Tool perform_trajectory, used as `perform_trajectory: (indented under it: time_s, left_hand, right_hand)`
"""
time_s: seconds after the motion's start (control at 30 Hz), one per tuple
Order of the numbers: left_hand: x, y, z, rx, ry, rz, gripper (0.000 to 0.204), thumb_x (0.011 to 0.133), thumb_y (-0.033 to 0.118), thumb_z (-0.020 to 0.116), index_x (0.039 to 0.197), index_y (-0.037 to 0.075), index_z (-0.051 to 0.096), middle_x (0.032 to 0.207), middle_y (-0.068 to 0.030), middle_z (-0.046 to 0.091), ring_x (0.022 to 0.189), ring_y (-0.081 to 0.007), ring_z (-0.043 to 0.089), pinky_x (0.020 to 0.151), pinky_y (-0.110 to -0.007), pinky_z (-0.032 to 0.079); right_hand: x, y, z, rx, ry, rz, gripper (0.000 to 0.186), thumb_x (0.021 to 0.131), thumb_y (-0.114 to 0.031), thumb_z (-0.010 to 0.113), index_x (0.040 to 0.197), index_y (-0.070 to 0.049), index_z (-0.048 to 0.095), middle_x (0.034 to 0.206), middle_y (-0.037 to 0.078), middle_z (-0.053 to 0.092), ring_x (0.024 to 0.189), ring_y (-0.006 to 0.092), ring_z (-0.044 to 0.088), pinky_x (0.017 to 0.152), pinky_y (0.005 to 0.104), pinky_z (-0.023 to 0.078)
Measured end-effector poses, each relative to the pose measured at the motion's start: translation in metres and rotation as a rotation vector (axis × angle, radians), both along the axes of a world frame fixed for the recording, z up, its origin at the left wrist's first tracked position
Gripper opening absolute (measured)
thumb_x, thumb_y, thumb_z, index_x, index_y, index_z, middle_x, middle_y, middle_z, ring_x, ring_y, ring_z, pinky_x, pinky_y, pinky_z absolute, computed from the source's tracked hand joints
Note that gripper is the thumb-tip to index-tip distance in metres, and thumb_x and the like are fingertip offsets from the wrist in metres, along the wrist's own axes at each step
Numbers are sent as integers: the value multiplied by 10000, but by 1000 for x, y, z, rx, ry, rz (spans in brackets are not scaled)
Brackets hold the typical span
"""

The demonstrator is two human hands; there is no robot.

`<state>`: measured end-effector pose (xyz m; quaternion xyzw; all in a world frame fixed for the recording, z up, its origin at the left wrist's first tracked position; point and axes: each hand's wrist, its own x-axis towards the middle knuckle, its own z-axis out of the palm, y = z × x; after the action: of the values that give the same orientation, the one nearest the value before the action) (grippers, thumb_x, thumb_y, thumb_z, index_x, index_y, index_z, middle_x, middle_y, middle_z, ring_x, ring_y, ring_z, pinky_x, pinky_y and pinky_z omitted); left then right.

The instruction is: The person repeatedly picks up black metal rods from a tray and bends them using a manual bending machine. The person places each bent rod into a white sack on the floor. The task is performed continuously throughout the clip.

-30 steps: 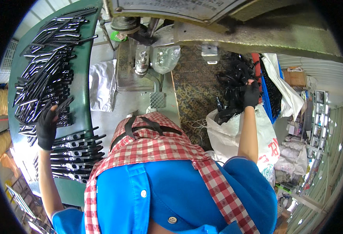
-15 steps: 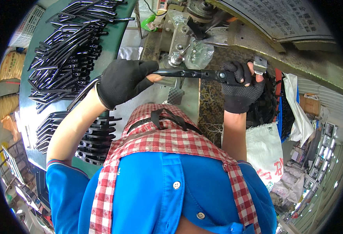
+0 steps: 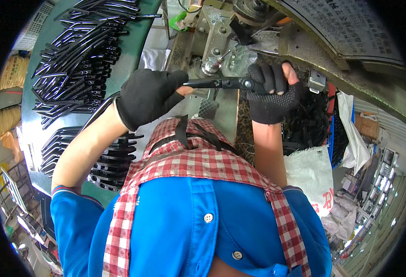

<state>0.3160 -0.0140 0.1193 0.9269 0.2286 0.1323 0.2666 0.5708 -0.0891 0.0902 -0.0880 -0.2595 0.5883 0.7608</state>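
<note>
Between the 2 gloved hands, beyond the top of the checked apron (image 3: pixel 184 161), lies a black bar (image 3: pixel 212 83), its long axis running nearly level from left to right. The left hand (image 3: pixel 147 99) is closed around the bar on its side; the right hand (image 3: pixel 272 94) has its fingers curled over the opposite end, next to a round, pale rivet head (image 3: pixel 248 83). Both grip the bar, so neither is nearer to it. Just past the bar's middle stands the machine's metal post (image 3: pixel 211 68), which appears closer to the left fingertips than to the right; how far below the bar it sits, I cannot tell. Left of the left hand, more black bars (image 3: pixel 73 60) lie on the green table (image 3: pixel 133 60).
</note>
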Motion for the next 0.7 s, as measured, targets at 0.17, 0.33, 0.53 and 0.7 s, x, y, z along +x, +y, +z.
perform_trajectory:
  time_s: [0.17,0.33,0.53,0.7]
  left_hand:
    - [9,20,-2,238,14,22,250,923,309,543,902,63,576,646,-169,567,585,-361,580,515,-419,437]
    - [27,50,3,340,2,24,254,910,321,566,928,70,602,676,-151,598,599,-352,595,530,-412,457]
    - [28,66,0,254,16,-24,265,909,287,551,998,48,622,699,-184,605,654,-375,606,577,-429,463]
    - [34,79,-8,105,157,-111,303,921,324,532,1010,46,615,667,-198,589,642,-380,600,585,-443,454]
  right_hand:
    - [-4,10,-11,-426,107,-271,99,853,-179,557,796,-109,598,709,26,547,670,151,515,733,383,424]
    - [11,21,-29,-429,-384,-560,178,867,-170,597,1003,-54,601,992,81,608,956,235,588,852,388,480]
    - [8,29,-41,-501,-393,-624,325,875,-220,613,1153,-66,547,1091,87,580,978,220,580,841,378,488]
    - [4,30,-74,-807,-268,-577,231,862,-245,650,976,-72,549,834,58,593,691,199,584,551,313,483]
